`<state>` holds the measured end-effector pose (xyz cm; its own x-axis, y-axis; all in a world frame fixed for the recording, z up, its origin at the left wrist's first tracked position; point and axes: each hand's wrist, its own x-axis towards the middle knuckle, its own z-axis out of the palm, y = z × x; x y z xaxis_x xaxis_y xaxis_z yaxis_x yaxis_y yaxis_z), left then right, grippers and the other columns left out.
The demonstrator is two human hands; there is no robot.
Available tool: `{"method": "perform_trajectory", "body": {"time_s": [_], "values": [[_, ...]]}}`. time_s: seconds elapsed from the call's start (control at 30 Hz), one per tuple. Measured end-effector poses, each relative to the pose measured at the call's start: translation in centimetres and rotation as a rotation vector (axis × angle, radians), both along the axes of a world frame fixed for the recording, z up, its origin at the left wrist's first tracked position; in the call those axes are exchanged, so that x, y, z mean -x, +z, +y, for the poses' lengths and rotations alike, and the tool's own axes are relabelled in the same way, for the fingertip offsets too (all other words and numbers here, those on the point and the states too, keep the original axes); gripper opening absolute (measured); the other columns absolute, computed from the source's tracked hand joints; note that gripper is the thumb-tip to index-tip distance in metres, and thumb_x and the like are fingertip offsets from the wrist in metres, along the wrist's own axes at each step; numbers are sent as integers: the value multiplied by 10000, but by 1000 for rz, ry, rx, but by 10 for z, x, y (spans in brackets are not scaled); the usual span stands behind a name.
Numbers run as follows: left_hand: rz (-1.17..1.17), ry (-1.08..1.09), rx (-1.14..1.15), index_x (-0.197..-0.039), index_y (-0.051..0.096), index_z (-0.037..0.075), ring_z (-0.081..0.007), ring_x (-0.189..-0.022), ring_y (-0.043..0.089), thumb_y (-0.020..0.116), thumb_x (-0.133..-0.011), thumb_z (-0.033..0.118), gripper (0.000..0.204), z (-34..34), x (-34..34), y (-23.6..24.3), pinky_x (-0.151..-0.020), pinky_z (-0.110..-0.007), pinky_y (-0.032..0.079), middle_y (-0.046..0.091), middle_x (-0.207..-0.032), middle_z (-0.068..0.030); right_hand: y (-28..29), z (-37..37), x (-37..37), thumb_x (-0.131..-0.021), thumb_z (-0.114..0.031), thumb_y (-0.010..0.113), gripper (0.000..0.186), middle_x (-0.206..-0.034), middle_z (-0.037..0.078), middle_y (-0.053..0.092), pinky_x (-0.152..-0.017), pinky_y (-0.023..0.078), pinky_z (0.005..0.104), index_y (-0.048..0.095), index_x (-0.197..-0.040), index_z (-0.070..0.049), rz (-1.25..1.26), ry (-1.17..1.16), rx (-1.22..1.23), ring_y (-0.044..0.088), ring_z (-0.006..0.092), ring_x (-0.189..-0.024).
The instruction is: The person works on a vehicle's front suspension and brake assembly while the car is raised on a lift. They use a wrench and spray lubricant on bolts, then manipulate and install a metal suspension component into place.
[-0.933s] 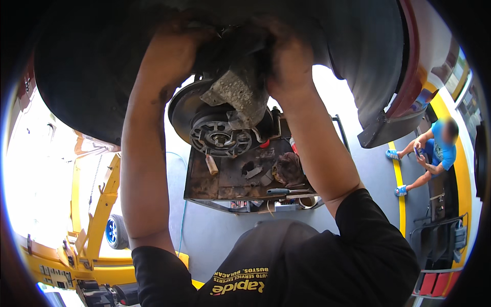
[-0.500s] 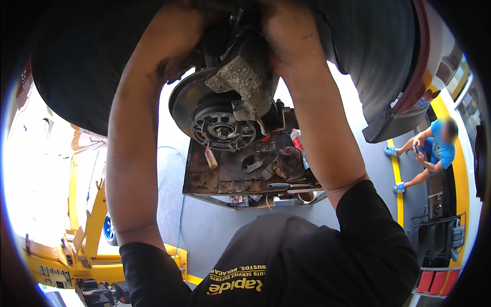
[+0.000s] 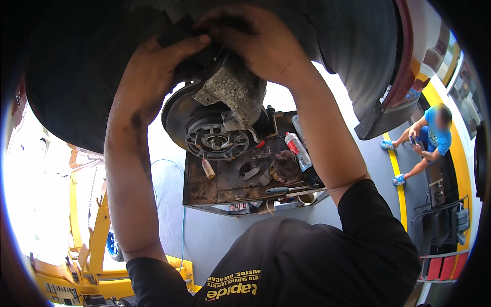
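As both hands reach up inside the dark wheel arch (image 3: 358,56), the main thing at them is the rough grey cast brake part (image 3: 232,89), just below the fingers and in front of part of the brake disc (image 3: 176,117). Left hand (image 3: 153,71): partly curled, thumb out toward the other hand, fingertips lost in shadow, can't tell if it grips anything. Right hand (image 3: 255,38): half-bent, back of hand showing, fingertips too dark to read, so hold can't be told either. To do this well, probably best to steady with one hand, work with the other, and go by feel, since shadow hides the contact. Any force is likely better short and controlled than jerky; knuckles sit near the casting and a slip could scrape them. Worth keeping forearms clear of disc and hub (image 3: 217,142). Lower down, the desk (image 3: 202,194) carries a cream-handled tool (image 3: 208,170), red-and-white can (image 3: 298,151), dark rag (image 3: 285,168) and blue-handled tool (image 3: 277,190). Person in blue (image 3: 437,135) is well apart, right side.
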<state>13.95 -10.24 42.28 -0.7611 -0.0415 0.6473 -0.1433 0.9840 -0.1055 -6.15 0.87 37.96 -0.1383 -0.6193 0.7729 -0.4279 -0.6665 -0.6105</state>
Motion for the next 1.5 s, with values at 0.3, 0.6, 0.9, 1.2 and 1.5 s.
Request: {"method": "perform_trajectory", "body": {"time_s": [0.3, 0.6, 0.9, 1.2, 1.5], "values": [[-71, -28, 297, -1277, 704, 109, -377, -1321, 584, 760, -826, 93, 455, 19, 9, 25, -1092, -416, 491, 582, -1444, -195, -5, -20, 46, -969, -200, 710, 316, -1202, 98, 727, -1024, 526, 352, 691, -1263, -83, 236, -2, 2, 678, 233, -1137], [64, 488, 348, -1286, 643, 41, -380, -1181, 654, 696, -948, 358, 467, 92, 23, 5, -956, -462, 529, 650, -1311, -215, -14, -37, 34, -958, -142, 732, 328, -1235, 83, 684, -1029, 509, 344, 644, -1258, -39, 52, 277, 104, 631, 187, -1181], [-208, 642, -109, -1305, 639, 39, -425, -1160, 651, 582, -1014, 359, 436, 77, 35, 18, -983, -471, 502, 675, -1250, -250, -28, -29, 25, -992, -237, 678, 291, -1210, 92, 705, -1012, 515, 337, 689, -1219, -55, 65, 24, 88, 669, 206, -1141], [-484, 346, 348, -1365, 632, 101, -390, -1259, 600, 482, -1068, 140, 334, 29, 29, 24, -1077, -424, 474, 599, -1404, -200, -48, -39, 22, -913, -123, 642, 250, -1241, 99, 677, -1000, 533, 400, 730, -1145, -96, 208, -351, 310, 652, 303, -1161], [-411, 719, 135, -1404, 616, 107, -379, -1172, 654, 488, -1086, 203, 356, 31, 35, 21, -1035, -422, 509, 633, -1347, -203, -63, -38, 17, -906, -83, 617, 375, -1299, 123, 657, -1025, 534, 441, 659, -1277, -114, 530, -712, 429, 633, 320, -1217]]}}
